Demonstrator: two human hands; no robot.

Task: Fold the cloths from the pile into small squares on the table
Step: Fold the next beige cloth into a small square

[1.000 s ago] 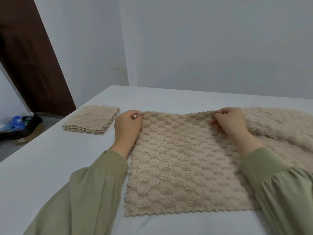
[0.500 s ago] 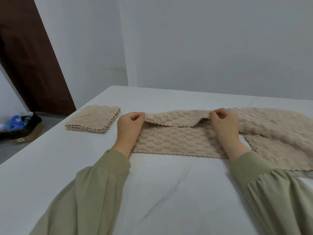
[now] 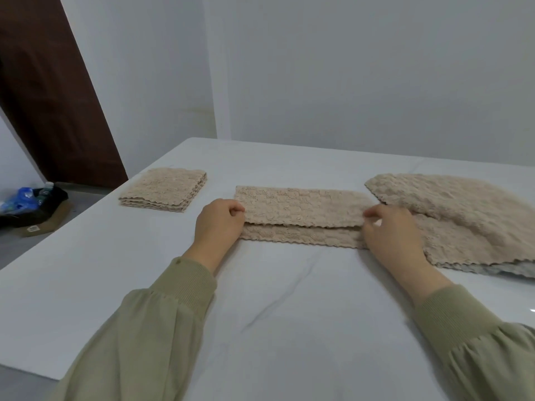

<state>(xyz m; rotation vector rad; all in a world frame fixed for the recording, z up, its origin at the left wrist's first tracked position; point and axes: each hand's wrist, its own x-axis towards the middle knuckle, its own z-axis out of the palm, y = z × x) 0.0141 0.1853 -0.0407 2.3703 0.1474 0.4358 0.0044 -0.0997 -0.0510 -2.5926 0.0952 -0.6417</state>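
Cloth (image 3: 301, 206), beige and nubbly, lies across the middle of the frame on a white table (image 3: 260, 314). A second ago it was spread open as one large square, with both hands at its far corners. Now it is doubled into a long, shallow band. The top layer stops just short of the lower layer's near edge, so a thin strip of the lower layer shows along the front.

The left hand (image 3: 218, 227) is at the band's left end, fingers curled, pinching the top layer's edge. The right hand (image 3: 390, 235) is at the right end with bent fingers, also pinching that edge, though motion blur softens it. Olive sleeves run down to the bottom corners of the frame.

The first fold looks all but done, apart from squaring the two edges. Judging by the task, an end-to-end fold would then be needed to make a small square.

A stack (image 3: 163, 189) of finished squares sits left of centre, well apart from the band. The unfolded pile (image 3: 463, 209) fills the right of the frame, and its near edge touches the band beside the right hand, so more cloths remain.

There is no tray or basket on the table. At the left edge, on the floor, are a dark bag (image 3: 55, 195) and blue plastic (image 3: 20, 198). I cannot tell what they hold.
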